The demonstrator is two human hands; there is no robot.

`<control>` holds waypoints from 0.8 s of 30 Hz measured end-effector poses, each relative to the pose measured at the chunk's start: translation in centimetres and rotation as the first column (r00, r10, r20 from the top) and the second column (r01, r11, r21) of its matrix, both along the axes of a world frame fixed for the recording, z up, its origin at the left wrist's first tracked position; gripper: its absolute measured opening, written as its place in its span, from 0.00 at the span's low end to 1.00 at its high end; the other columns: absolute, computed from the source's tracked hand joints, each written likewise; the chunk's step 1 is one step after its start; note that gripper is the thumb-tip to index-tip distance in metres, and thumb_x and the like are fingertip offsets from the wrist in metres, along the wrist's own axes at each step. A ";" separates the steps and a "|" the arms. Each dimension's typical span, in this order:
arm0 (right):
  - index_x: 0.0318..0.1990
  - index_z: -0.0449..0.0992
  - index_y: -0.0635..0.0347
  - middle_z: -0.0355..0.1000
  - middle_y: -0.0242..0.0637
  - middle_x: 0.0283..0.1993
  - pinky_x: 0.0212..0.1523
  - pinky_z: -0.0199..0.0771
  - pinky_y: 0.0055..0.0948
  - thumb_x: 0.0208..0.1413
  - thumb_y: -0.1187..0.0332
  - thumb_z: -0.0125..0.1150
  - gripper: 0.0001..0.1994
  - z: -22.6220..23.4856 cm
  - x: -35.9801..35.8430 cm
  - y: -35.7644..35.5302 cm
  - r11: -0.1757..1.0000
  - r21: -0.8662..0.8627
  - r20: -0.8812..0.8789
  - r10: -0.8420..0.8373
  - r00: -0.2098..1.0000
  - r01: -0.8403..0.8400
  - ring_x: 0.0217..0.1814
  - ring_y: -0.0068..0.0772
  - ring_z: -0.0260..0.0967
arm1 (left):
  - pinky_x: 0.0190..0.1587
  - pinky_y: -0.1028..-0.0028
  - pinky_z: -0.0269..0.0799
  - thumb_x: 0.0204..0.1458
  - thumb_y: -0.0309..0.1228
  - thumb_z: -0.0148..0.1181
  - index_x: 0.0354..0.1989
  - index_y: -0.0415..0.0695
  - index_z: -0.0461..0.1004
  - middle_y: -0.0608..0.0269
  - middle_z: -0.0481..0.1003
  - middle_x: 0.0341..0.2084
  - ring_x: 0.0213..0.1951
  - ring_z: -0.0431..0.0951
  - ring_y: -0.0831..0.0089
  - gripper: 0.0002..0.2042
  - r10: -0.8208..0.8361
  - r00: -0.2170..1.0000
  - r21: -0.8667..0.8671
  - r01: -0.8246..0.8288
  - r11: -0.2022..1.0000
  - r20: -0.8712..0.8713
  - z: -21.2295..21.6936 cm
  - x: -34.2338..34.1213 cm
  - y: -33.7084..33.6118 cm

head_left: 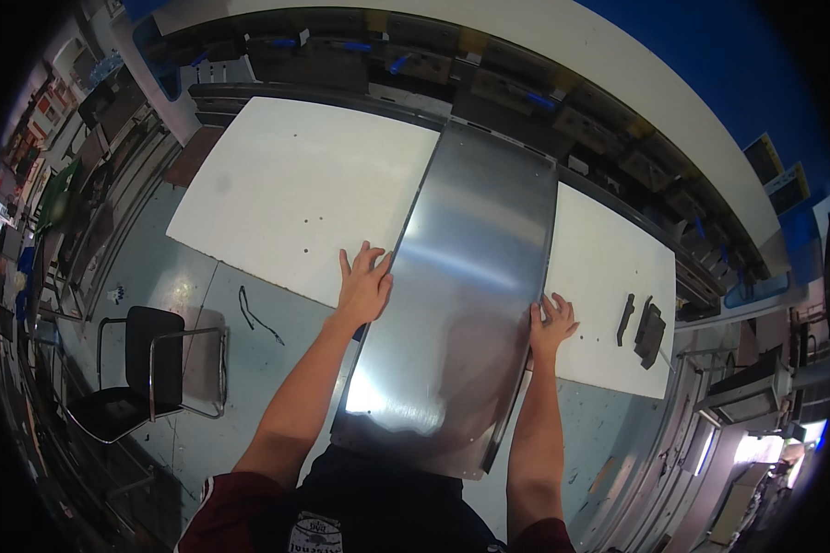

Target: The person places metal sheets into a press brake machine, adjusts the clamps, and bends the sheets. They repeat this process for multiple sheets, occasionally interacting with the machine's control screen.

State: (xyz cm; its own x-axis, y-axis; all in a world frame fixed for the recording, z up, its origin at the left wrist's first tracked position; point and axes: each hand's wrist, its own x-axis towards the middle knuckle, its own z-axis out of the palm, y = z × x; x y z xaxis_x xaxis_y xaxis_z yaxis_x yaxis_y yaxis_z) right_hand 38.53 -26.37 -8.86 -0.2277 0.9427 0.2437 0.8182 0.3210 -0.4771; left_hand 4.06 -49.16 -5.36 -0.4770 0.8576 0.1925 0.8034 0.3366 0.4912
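Shiny metal sheet (461,304) lies across the white table (295,194), overhanging its near edge. Left hand (363,288) and right hand (550,324) press flat, fingers spread, on its sides; even pressure should keep it square.

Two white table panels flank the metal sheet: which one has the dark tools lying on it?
The right-hand white panel, beside the right hand. Two dark tools lie near its right edge. The left panel, by the left hand, shows only small dark specks.
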 end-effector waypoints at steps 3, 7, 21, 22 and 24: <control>0.52 0.86 0.49 0.68 0.26 0.67 0.77 0.24 0.70 0.58 0.51 0.69 0.19 0.1 -0.1 -0.1 1.000 -0.006 -0.015 -0.001 1.000 0.001 0.80 0.48 0.48 | 0.72 0.30 0.36 0.64 0.32 0.52 0.65 0.44 0.71 0.53 0.64 0.62 0.74 0.55 0.46 0.21 0.001 1.000 -0.003 -0.001 1.000 -0.002 0.0 0.0 0.0; 0.52 0.86 0.50 0.68 0.26 0.67 0.77 0.23 0.69 0.58 0.51 0.69 0.19 0.3 -0.2 -0.2 1.000 -0.007 -0.035 0.002 0.999 -0.002 0.80 0.48 0.48 | 0.72 0.30 0.36 0.64 0.32 0.52 0.65 0.44 0.71 0.53 0.64 0.62 0.74 0.55 0.45 0.21 -0.008 1.000 0.015 0.008 1.000 -0.010 0.0 -0.1 0.0; 0.51 0.86 0.45 0.68 0.24 0.66 0.78 0.23 0.69 0.58 0.52 0.67 0.17 0.8 -0.5 -0.6 1.000 0.003 -0.030 0.000 1.000 0.000 0.80 0.47 0.47 | 0.73 0.31 0.35 0.64 0.32 0.53 0.64 0.42 0.71 0.55 0.64 0.63 0.74 0.56 0.48 0.21 -0.015 1.000 -0.004 0.015 1.000 -0.013 -0.5 -0.2 0.0; 0.51 0.86 0.45 0.67 0.23 0.66 0.78 0.23 0.69 0.58 0.52 0.67 0.17 0.9 -0.6 -0.7 1.000 -0.010 -0.029 -0.006 1.000 0.006 0.80 0.47 0.47 | 0.73 0.32 0.34 0.64 0.33 0.54 0.64 0.42 0.72 0.55 0.64 0.63 0.74 0.56 0.49 0.21 -0.011 1.000 0.009 0.011 1.000 -0.020 -0.5 -0.2 0.0; 0.51 0.86 0.45 0.67 0.23 0.66 0.78 0.23 0.67 0.58 0.53 0.67 0.17 1.1 -0.7 -0.8 0.999 -0.026 -0.023 -0.023 0.999 0.023 0.80 0.47 0.47 | 0.74 0.32 0.34 0.63 0.33 0.54 0.64 0.42 0.72 0.55 0.64 0.64 0.74 0.56 0.50 0.21 -0.021 1.000 0.004 0.021 1.000 -0.011 -0.7 -0.3 0.0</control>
